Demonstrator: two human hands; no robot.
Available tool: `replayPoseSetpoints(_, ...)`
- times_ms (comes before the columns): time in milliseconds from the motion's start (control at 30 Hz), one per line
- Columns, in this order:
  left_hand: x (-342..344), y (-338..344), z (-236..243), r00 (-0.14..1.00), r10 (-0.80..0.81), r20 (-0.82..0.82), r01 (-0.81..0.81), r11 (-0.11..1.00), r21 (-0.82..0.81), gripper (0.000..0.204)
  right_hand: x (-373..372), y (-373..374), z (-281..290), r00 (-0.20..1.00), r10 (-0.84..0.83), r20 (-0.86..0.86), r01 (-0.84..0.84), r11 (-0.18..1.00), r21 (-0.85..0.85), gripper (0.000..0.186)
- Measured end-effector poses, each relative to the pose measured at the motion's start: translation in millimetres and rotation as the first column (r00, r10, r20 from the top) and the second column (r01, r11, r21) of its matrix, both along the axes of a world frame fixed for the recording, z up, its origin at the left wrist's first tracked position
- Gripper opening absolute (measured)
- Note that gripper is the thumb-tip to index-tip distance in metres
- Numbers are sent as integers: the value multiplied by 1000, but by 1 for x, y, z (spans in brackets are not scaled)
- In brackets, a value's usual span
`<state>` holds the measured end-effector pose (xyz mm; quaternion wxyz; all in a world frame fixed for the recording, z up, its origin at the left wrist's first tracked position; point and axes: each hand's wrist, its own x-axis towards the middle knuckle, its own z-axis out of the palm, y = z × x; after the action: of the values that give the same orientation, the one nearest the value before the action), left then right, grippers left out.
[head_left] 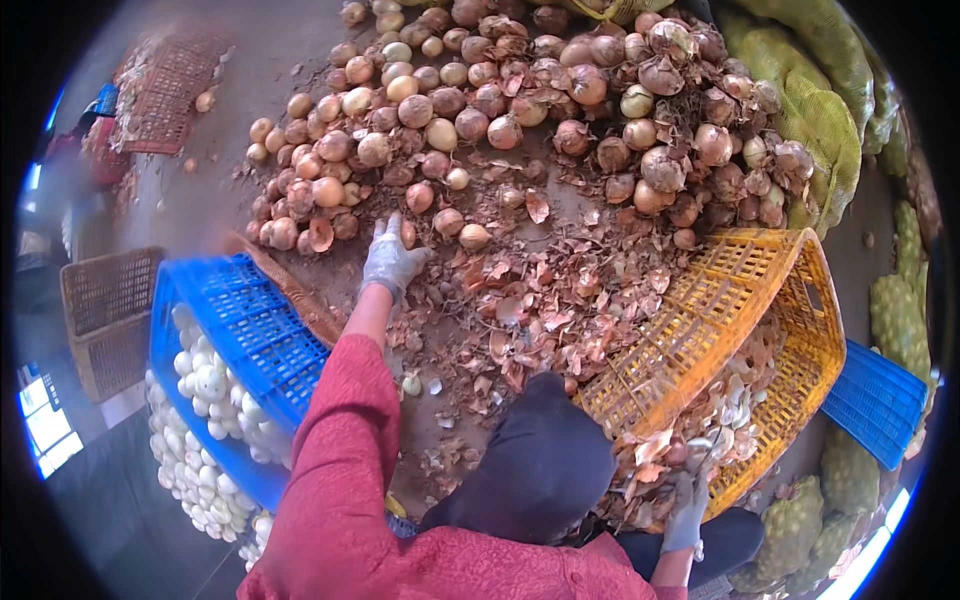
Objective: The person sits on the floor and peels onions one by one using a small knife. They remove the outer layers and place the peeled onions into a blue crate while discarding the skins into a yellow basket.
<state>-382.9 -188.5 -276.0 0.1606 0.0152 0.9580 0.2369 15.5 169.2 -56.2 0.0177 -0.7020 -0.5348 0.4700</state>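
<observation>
My left hand (393, 262), in a pale glove, reaches out to the near edge of a big heap of onions (415, 110). Its fingers are spread, and a small brown onion (408, 233) lies between fingers and thumb, not gripped. Low at the right, my gloved right hand (686, 510) is closed beside the mouth of a tipped yellow crate (690, 340). A thin greyish shape shows above its fingers, too unclear to name. Onion skins (650, 455) and peelings spill from that crate around the right hand.
Peeled white onions (205, 385) fill a tilted blue crate (245, 320) at left and spread beyond it. Loose skins (540, 310) litter the middle floor. Green mesh sacks (800, 110) stand at right, near another blue crate (875, 400). A brown crate (105, 320) stands far left.
</observation>
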Motion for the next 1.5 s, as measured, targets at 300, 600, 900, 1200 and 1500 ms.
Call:
replayPoseSetpoints(300,52,70,107,768,62,638,-631,246,736,54,13,15,28,884,304,-356,-308,950,46,40)
replayPoseSetpoints(600,156,121,313,947,-210,242,-163,333,929,85,-91,-47,111,114,840,-530,-813,385,436,22)
replayPoseSetpoints(900,264,154,344,921,-215,326,-288,192,938,75,-7,-49,105,101,972,-210,-655,224,722,11)
replayPoseSetpoints(1200,337,157,318,856,-366,366,-269,289,919,49,49,-15,62,83,993,88,-647,-14,762,41)
replayPoseSetpoints(1500,349,146,311,620,-605,499,-526,150,837,47,89,-47,89,484,462,-743,-821,534,-203,25)
